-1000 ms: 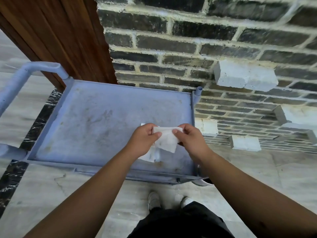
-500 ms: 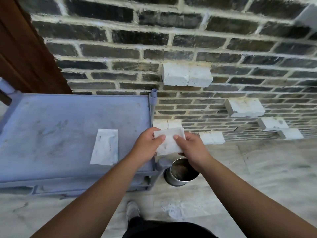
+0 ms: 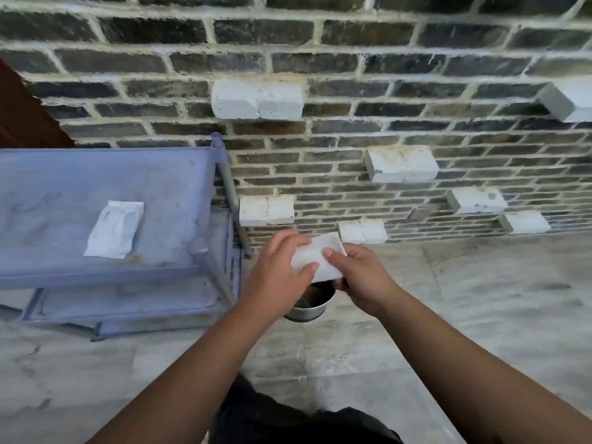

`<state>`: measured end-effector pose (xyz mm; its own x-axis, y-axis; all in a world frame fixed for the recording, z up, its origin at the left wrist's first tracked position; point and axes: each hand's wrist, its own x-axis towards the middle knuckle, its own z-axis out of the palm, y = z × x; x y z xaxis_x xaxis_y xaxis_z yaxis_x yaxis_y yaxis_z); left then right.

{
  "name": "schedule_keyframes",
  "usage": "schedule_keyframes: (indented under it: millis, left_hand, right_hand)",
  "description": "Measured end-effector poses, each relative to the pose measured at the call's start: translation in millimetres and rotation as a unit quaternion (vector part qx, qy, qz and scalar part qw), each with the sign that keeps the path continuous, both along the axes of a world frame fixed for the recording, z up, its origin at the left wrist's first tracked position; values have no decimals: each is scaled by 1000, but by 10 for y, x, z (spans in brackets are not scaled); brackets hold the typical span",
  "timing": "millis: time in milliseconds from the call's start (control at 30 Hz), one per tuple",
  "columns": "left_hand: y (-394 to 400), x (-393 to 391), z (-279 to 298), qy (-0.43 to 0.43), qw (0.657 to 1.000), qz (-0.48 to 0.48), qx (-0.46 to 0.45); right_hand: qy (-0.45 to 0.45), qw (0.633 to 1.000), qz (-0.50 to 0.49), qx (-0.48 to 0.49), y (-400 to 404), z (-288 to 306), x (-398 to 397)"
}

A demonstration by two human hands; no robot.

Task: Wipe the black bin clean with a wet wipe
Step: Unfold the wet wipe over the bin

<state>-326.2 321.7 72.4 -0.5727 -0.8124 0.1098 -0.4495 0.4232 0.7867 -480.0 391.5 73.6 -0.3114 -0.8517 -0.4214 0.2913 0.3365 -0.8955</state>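
Observation:
A folded white wet wipe [image 3: 315, 256] is held between my left hand [image 3: 278, 274] and my right hand [image 3: 362, 277], both pinching it just above a small round bin [image 3: 307, 307]. The bin stands on the floor below my hands; it shows a shiny metal outside and a dark inside, and my hands and the wipe cover its far half. An empty white wipe wrapper [image 3: 115, 229] lies flat on the top shelf of the blue cart [image 3: 179, 193] to the left.
The blue cart has a lower shelf [image 3: 128, 302] and a corner post [image 3: 229, 184] close to my left hand. A dark brick wall [image 3: 352, 75] with several protruding white bricks rises just behind. Grey marble floor [image 3: 480, 299] spreads to the right and towards me.
My view has swung right, away from the cart top. The wrapper was left lying on the cart, and both hands carried the wipe right, over the bin.

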Motion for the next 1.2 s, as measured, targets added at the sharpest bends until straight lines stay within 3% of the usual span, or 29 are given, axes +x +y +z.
schedule_keyframes:
  millis: [167,300,500,667,733,867,900,967,1067,1200]
  left_hand:
    - [472,-129,-13,-80,994,-48,-49]
    - [527,-80,-55,-77,993,-82,25]
    - [498,84,-262,59,982,-30,179]
    - [426,189,-651,137,932,57,330]
    - [398,205,-967,194,884,94,415]
    - [429,151,-1770,342,725,112,588]
    - [412,107,-2001,351,706,111,606]
    - [449,-35,-2777,313,700,92,635]
    - [367,-172,-3531,220,746,67,625]
    - [282,-324,-5047,195,761,76,614]
  right_hand:
    - [-102,991,82,-9,400,48,-52]
    - [-115,986,114,-28,598,42,-57]
    - [-62,997,47,-20,641,-209,0]
    - [-96,995,-2,-21,619,-592,-65]
    - [-99,995,-8,-31,582,-859,-124]
    - [-115,992,-10,-42,538,-1665,-260]
    - [-115,993,-4,-35,509,-1911,-308]
    - [-111,993,19,-25,505,-2721,-406]
    - [-96,993,65,20,483,-3478,-539]
    - [-44,991,107,59,503,-4912,-775]
